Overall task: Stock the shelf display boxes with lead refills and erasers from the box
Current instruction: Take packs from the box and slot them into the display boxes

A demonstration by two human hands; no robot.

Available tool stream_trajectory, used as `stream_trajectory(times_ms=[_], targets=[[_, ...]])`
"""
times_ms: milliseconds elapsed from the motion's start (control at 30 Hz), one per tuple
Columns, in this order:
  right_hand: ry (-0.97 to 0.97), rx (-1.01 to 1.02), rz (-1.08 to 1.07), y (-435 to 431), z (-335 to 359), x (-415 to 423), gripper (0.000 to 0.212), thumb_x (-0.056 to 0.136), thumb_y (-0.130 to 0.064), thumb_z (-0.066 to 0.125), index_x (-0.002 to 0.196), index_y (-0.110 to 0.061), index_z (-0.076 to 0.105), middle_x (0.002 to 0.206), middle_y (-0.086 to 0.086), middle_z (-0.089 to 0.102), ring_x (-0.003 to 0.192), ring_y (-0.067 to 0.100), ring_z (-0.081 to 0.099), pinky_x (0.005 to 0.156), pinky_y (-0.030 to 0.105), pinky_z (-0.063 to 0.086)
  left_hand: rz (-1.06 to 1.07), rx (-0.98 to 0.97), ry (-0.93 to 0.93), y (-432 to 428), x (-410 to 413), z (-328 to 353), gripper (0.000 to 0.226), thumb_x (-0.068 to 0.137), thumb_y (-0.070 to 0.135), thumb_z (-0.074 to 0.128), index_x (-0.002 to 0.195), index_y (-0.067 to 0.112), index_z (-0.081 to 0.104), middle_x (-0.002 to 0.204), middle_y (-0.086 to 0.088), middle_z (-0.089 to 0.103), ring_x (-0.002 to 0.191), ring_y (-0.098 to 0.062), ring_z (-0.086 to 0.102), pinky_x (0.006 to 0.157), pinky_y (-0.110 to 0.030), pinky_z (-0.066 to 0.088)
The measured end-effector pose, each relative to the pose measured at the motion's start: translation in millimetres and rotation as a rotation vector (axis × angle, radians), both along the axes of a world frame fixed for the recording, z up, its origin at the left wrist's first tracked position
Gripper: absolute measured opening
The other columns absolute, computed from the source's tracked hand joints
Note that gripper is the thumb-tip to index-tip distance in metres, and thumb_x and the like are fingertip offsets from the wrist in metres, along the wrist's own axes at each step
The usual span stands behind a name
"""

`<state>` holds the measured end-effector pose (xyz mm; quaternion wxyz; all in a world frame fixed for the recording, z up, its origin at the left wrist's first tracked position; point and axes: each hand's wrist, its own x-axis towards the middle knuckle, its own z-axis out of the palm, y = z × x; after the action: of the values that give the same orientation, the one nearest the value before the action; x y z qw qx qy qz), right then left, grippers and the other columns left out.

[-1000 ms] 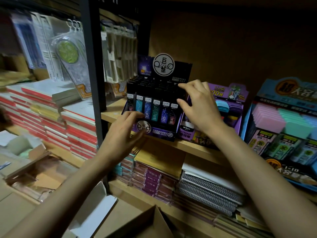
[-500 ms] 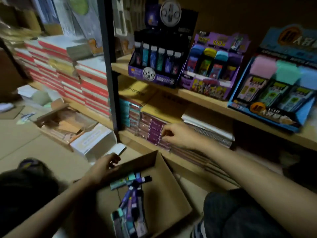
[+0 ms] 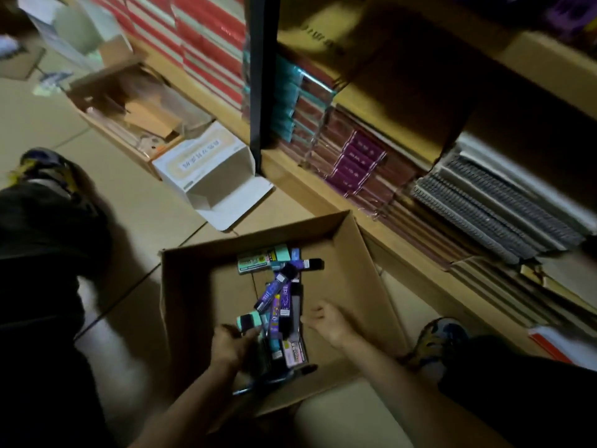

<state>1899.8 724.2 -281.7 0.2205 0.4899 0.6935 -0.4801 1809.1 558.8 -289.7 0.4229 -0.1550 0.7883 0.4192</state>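
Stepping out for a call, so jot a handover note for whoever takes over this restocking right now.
Left hand: inside the cardboard box, fingers curled at the near end of the refill pile; grip unconfirmed.
Right hand: loosely curled beside the pile, holding nothing.
Things: refills lie loose in the box on the floor, a green pack at the far end; display boxes out of view.
Done: cannot tell from this view.
Left: carry the pile up to the shelf displays.
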Motion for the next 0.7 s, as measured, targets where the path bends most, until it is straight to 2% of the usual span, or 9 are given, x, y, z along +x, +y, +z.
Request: stream_trajectory(times_ms=[67, 133, 233, 300, 367, 467, 567, 633, 700], targets=[[0.072, -0.020, -0.230, -19.1, -17.6, -7.2, 0.041, 0.084, -0.012, 0.069, 0.117, 0.003, 0.049, 0.116, 0.017, 0.059, 0.107, 0.030, 0.058, 0.083, 0.032, 0.048, 0.108, 0.016, -0.043, 0.4, 9.6, -8.7, 0.028, 0.078, 0.010, 0.075, 0.088, 0.005, 0.050, 0.102, -0.018, 0.058, 0.094, -0.030, 0.060, 0.086, -0.047, 0.051], [0.138, -0.041, -0.409, -33.3, -30.8, -15.6, 0.034, 0.081, -0.007, 0.071, 0.106, 0.000, 0.050, 0.114, 0.020, 0.062, 0.099, 0.029, 0.062, 0.074, 0.031, 0.055, 0.203, 0.047, -0.033, 2.0, 16.9, -18.6, 0.028, 0.078, 0.009, 0.075, 0.084, 0.010, 0.048, 0.093, -0.010, 0.059, 0.085, -0.025, 0.058, 0.078, -0.039, 0.050], [0.127, 0.055, -0.422, -46.3, -46.6, -25.3, 0.042, 0.075, -0.012, 0.076, 0.106, 0.004, 0.054, 0.109, 0.022, 0.062, 0.101, 0.034, 0.061, 0.087, 0.047, 0.050, 0.183, 0.057, -0.017, 5.0, 20.0, -31.1, 0.021, 0.077, 0.004, 0.075, 0.078, 0.003, 0.054, 0.082, -0.011, 0.063, 0.078, -0.025, 0.061, 0.071, -0.035, 0.050], [0.072, 0.143, -0.372, -48.4, -51.5, -29.6, 0.046, 0.070, -0.024, 0.080, 0.102, 0.003, 0.059, 0.104, 0.019, 0.062, 0.096, 0.032, 0.061, 0.085, 0.043, 0.050, 0.118, 0.036, -0.010, 5.4, 19.8, -39.8, 0.020, 0.077, 0.001, 0.074, 0.084, -0.009, 0.059, 0.088, -0.022, 0.066, 0.084, -0.032, 0.065, 0.075, -0.040, 0.053], [0.067, 0.122, -0.391, -45.9, -51.3, -33.0, 0.035, 0.070, -0.026, 0.081, 0.089, -0.003, 0.062, 0.097, 0.020, 0.066, 0.088, 0.032, 0.065, 0.076, 0.042, 0.053, 0.081, -0.026, 0.018, 4.5, 19.1, -45.5, 0.028, 0.077, 0.004, 0.074, 0.095, -0.011, 0.059, 0.096, -0.025, 0.066, 0.090, -0.035, 0.065, 0.082, -0.045, 0.054], [0.098, -0.050, -0.511, -37.7, -49.2, -31.5, 0.019, 0.078, -0.010, 0.075, 0.083, -0.006, 0.057, 0.101, 0.028, 0.067, 0.079, 0.033, 0.065, 0.066, 0.045, 0.052, -0.015, -0.140, 0.071, 3.9, 22.3, -47.6, 0.040, 0.078, 0.015, 0.075, 0.106, -0.005, 0.055, 0.109, -0.024, 0.060, 0.101, -0.037, 0.060, 0.089, -0.048, 0.050], [0.061, -0.135, -0.533, -28.0, -42.9, -20.8, 0.013, 0.085, -0.001, 0.065, 0.087, -0.005, 0.053, 0.100, 0.024, 0.065, 0.068, 0.025, 0.060, 0.050, 0.034, 0.051, -0.166, -0.311, 0.135, 7.6, 29.9, -38.7, 0.058, 0.077, 0.023, 0.076, 0.120, -0.001, 0.046, 0.123, -0.023, 0.047, 0.114, -0.038, 0.050, 0.095, -0.044, 0.044], [0.051, -0.186, -0.568, -23.6, -35.9, -13.1, 0.013, 0.086, 0.003, 0.062, 0.092, -0.003, 0.051, 0.096, 0.020, 0.060, 0.070, 0.026, 0.059, 0.056, 0.040, 0.054, -0.210, -0.356, 0.154, 9.4, 32.5, -35.8, 0.064, 0.076, 0.024, 0.077, 0.125, -0.001, 0.043, 0.127, -0.023, 0.043, 0.116, -0.039, 0.048, 0.096, -0.045, 0.043], [0.047, -0.197, -0.561, -20.3, -27.7, -4.8, 0.014, 0.087, 0.005, 0.059, 0.095, -0.002, 0.051, 0.097, 0.020, 0.058, 0.064, 0.022, 0.059, 0.048, 0.033, 0.053, -0.189, -0.371, 0.126, 10.2, 31.9, -36.7, 0.063, 0.076, 0.023, 0.077, 0.123, -0.002, 0.044, 0.126, -0.025, 0.043, 0.115, -0.039, 0.048, 0.096, -0.046, 0.043]])
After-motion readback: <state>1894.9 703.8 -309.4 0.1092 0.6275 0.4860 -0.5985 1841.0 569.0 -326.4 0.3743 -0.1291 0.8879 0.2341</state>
